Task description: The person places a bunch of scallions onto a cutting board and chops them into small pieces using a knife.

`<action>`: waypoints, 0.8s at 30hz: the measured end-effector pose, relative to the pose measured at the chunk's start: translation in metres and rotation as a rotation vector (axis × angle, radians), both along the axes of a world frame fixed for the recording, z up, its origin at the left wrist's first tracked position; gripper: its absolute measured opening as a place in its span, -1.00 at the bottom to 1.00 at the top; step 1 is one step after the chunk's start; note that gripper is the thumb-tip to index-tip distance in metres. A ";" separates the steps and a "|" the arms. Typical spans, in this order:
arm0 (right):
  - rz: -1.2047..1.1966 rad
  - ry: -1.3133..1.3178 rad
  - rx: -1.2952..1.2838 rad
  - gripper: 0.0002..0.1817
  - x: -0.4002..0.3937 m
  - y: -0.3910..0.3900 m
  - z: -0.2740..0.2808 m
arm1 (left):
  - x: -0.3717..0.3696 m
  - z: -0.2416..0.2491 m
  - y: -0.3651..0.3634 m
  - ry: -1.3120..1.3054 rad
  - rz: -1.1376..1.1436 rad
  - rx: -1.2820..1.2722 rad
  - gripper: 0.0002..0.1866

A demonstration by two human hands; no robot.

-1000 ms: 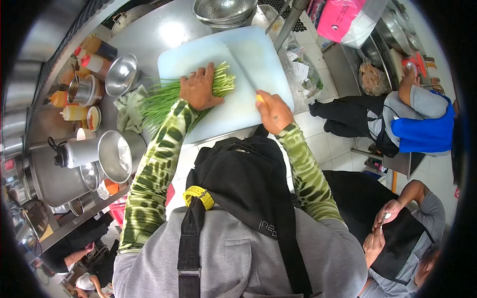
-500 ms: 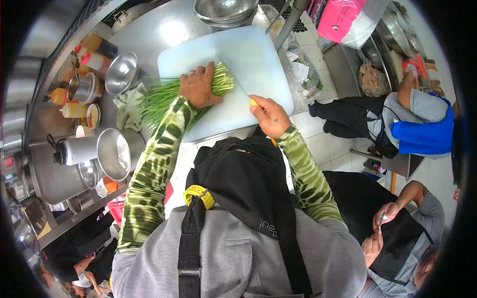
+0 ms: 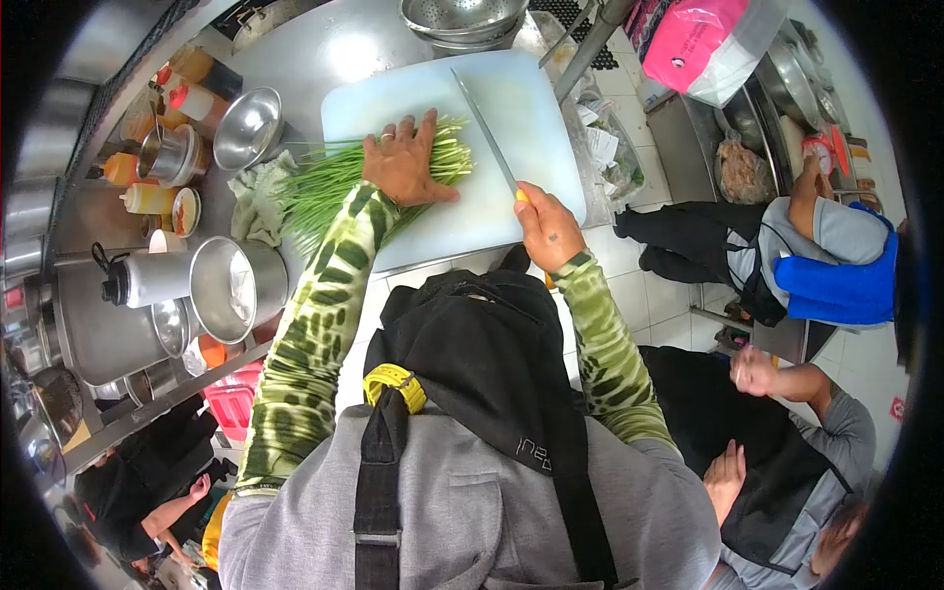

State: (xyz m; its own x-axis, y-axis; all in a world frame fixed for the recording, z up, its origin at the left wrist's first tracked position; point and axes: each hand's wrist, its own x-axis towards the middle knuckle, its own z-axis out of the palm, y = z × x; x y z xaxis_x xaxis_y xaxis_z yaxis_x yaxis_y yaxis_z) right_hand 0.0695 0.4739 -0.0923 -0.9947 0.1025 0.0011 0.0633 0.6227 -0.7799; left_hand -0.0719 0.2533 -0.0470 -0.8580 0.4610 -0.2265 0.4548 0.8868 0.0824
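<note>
A thick bunch of long green stalks (image 3: 329,187) lies on the white cutting board (image 3: 531,108), its pale cut ends toward the right. My left hand (image 3: 401,162) presses on the bunch near those ends, fingers spread and thumb out to the side. Closed round the yellow handle of a knife (image 3: 489,136), my right hand (image 3: 549,228) is at the board's lower right edge. The long blade points up and left over the board, apart from the stalks. A crumpled cloth (image 3: 260,202) lies left of the bunch.
Metal bowls (image 3: 248,128) and sauce bottles (image 3: 147,199) stand at the left. A colander (image 3: 462,15) sits behind the board. Bagged greens (image 3: 615,157) are to its right. One co-worker (image 3: 836,231) stands at the far right, another (image 3: 787,442) at the lower right.
The knife's blade shows more broadly, with its tip farther right and up. My right hand has shifted slightly right. At lower right, the co-worker's hands have moved apart.
</note>
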 end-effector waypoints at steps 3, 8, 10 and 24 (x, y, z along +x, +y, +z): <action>0.009 0.021 -0.023 -0.59 -0.001 0.000 0.006 | 0.002 0.006 0.003 -0.006 0.008 -0.027 0.40; -0.027 0.008 0.111 -0.59 -0.009 0.003 0.026 | 0.001 -0.005 -0.002 0.038 -0.005 -0.047 0.40; -0.012 -0.038 0.155 -0.58 -0.011 0.006 0.021 | -0.001 -0.004 -0.002 0.021 0.001 -0.026 0.38; 0.090 -0.125 0.130 -0.61 -0.011 0.005 0.024 | -0.023 -0.049 0.028 0.399 0.094 0.477 -0.81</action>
State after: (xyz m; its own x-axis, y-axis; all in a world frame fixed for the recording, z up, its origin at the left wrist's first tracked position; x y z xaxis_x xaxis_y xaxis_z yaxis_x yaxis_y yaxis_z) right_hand 0.0582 0.4788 -0.0684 -0.9930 0.0204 -0.1159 0.0945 0.7251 -0.6822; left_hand -0.0946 0.2814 -0.0963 -0.8759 0.3506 0.3315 0.4537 0.8323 0.3186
